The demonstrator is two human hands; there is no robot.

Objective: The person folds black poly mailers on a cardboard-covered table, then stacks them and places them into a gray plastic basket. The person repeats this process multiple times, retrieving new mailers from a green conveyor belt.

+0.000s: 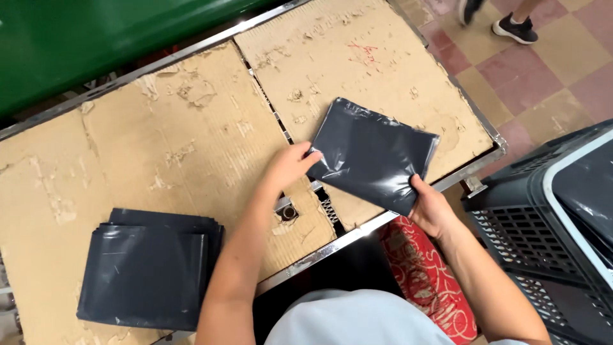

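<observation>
The person is holding a dark grey plastic bag [373,153] flat over the right part of the desk [191,128], near its front edge. The right hand [431,207] is closing on the bag's near corner, thumb on top. The left hand [290,165] is lying open, its fingertips touching the bag's left edge. I am judging that the bag is being laid down or smoothed now; the next move is probably asking for a flat press with both hands, so the slippery film is not sliding.

A stack [150,268] of similar dark bags is lying near the front left corner of the desk, well apart from the hands. Torn cardboard is covering the desk, and a gap [325,207] between the sheets, with a small metal part, is just beside the bag and could be catching its edge. A dark crate [543,236] is standing to the right of the desk, and a red patterned cloth [428,275] is below the front edge.
</observation>
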